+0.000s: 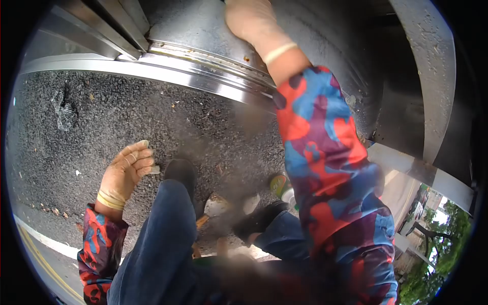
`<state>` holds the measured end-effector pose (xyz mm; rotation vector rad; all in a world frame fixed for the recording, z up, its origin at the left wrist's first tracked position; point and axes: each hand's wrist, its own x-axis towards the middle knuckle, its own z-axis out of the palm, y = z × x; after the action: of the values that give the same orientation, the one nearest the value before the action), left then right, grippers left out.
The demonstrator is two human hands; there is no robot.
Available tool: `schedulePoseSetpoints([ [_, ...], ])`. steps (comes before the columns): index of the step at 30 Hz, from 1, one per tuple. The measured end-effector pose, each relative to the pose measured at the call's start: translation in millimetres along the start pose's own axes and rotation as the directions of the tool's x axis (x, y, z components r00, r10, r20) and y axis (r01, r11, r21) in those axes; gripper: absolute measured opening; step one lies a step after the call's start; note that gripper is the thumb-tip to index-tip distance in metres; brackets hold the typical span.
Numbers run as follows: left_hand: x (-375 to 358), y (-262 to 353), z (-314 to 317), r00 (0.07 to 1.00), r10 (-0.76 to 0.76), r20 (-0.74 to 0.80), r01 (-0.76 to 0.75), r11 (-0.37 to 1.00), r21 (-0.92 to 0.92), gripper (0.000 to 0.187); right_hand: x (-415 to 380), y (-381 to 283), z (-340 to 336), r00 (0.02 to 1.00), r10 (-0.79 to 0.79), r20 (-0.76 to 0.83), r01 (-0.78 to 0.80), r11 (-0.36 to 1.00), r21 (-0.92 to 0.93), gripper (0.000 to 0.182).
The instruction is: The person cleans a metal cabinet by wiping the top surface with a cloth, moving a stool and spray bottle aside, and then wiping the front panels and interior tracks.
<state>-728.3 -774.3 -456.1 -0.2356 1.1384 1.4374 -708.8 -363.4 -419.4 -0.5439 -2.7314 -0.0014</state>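
My left hand (124, 173) wears a thin, pale glove and hangs over the asphalt, left of my knee. Its fingers are half bent and I see nothing held; a loose, pale glove tip seems to stick out beyond them. My right hand (252, 21), gloved alike, reaches to the top of the view, over a grey metal surface (198, 25). Its fingers are mostly cut off by the view's edge, so whatever they hold or touch is hidden. A small dark bit shows beside them at the very top.
A shiny metal sill (203, 81) runs along the asphalt (122, 112). Metal posts (114, 28) stand at upper left. Clear crumpled plastic (65, 114) lies on the ground. A green-and-yellow can (278, 185) stands near my right shoe (262, 221). A metal panel edge (432, 66) hangs at right.
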Motion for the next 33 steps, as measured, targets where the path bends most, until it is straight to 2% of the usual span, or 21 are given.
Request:
schedulePoseSetpoints([
  [3,-0.6,0.1,1.4,0.998,-0.001,-0.066,0.002,1.0,0.019,0.035,23.2,43.9,0.8,0.999,0.041,0.011,-0.041,0.999,-0.003,0.042],
  [5,-1.2,0.1,4.3,0.997,-0.015,-0.079,0.017,0.999,0.031,0.035,11.8,130.8,11.3,0.98,0.186,-0.071,-0.194,0.974,-0.116,0.042],
  [6,-2.5,0.7,4.5,0.996,-0.011,-0.088,0.015,0.999,0.041,0.035,2.7,137.8,-35.8,0.878,0.462,0.13,-0.451,0.886,-0.103,0.046],
  [7,-3.1,0.9,3.8,0.995,-0.006,-0.098,0.011,0.999,0.05,0.035,-12.4,225.5,-14.6,0.854,0.479,0.204,-0.402,0.856,-0.325,0.047],
  [8,-3.7,0.6,1.9,0.995,-0.009,-0.1,0.013,0.999,0.039,0.035,-50.0,228.5,-51.5,0.87,0.483,0.099,-0.412,0.822,-0.394,0.047],
  [9,-3.4,0.3,-1.6,0.996,-0.008,-0.088,0.012,0.999,0.042,0.035,-91.9,307.1,-44.6,0.845,0.535,0.017,-0.496,0.794,-0.351,0.046],
  [10,-3.6,-0.5,-6.8,0.996,-0.004,-0.09,0.009,0.999,0.048,0.034,-117.8,285.5,-88.1,0.658,0.726,0.2,-0.552,0.646,-0.528,0.046],
  [11,-3.8,-1.7,-10.7,0.996,-0.001,-0.094,0.006,0.999,0.053,0.034,-164.6,353.5,-83.6,0.566,0.682,0.463,0.274,0.374,-0.886,0.046],
  [12,-4.0,-3.1,-12.4,0.996,-0.007,-0.088,0.012,0.999,0.053,0.034,-204.1,366.2,-98.5,0.464,0.774,0.432,0.16,0.406,-0.9,0.045],
  [14,-3.3,-3.9,-14.1,0.992,-0.015,-0.124,0.023,0.998,0.065,0.034,-279.6,424.3,-95.7,0.46,0.843,0.279,-0.097,0.36,-0.928,0.043],
  [15,-3.8,-4.1,-14.6,0.993,-0.019,-0.118,0.028,0.997,0.071,0.034,-286.2,435.8,-88.1,0.448,0.834,0.323,-0.096,0.403,-0.91,0.041],
  [17,-2.7,-5.2,-11.7,0.994,-0.034,-0.102,0.044,0.995,0.095,0.035,-245.2,340.8,-99.1,0.422,0.809,0.408,-0.098,0.488,-0.867,0.039],
  [18,-3.0,-6.0,-9.6,0.995,-0.04,-0.089,0.049,0.993,0.104,0.035,-225.3,295.3,-96.4,0.628,0.681,0.377,-0.028,0.503,-0.864,0.036],
  [19,-3.0,-6.3,-7.6,0.995,-0.037,-0.095,0.047,0.993,0.105,0.035,-196.8,249.6,-92.2,0.752,0.526,0.398,0.079,0.527,-0.846,0.033],
  [20,-1.3,-6.7,-4.8,0.994,-0.033,-0.1,0.044,0.993,0.107,0.035,-166.4,210.4,-83.8,0.842,0.407,0.354,0.055,0.588,-0.807,0.034],
  [21,0.8,-6.8,-2.0,0.996,-0.037,-0.082,0.047,0.992,0.12,0.035,-153.5,228.7,-32.8,0.966,0.254,-0.043,-0.238,0.813,-0.531,0.038],
  [22,1.6,-7.2,-0.2,0.995,-0.034,-0.091,0.045,0.991,0.123,0.036,-120.1,156.6,-58.6,0.919,0.388,-0.072,-0.395,0.897,-0.198,0.04],
  [24,2.0,-7.8,1.9,0.991,-0.034,-0.127,0.051,0.99,0.132,0.036,-97.2,164.9,-57.9,0.939,0.344,0.012,-0.33,0.909,-0.254,0.042],
  [28,3.7,-11.4,10.9,0.985,-0.03,-0.171,0.055,0.988,0.143,0.035,-90.7,296.7,-62.7,0.831,0.549,0.089,-0.462,0.771,-0.438,0.045],
  [30,3.8,-9.4,13.4,0.985,-0.034,-0.172,0.059,0.988,0.143,0.034,-129.2,349.9,-78.5,0.833,0.552,0.028,-0.415,0.658,-0.629,0.049],
  [33,2.2,-8.9,9.5,0.983,-0.042,-0.179,0.07,0.986,0.152,0.033,-215.7,435.6,-109.2,0.757,0.651,-0.059,-0.557,0.594,-0.58,0.052],
])
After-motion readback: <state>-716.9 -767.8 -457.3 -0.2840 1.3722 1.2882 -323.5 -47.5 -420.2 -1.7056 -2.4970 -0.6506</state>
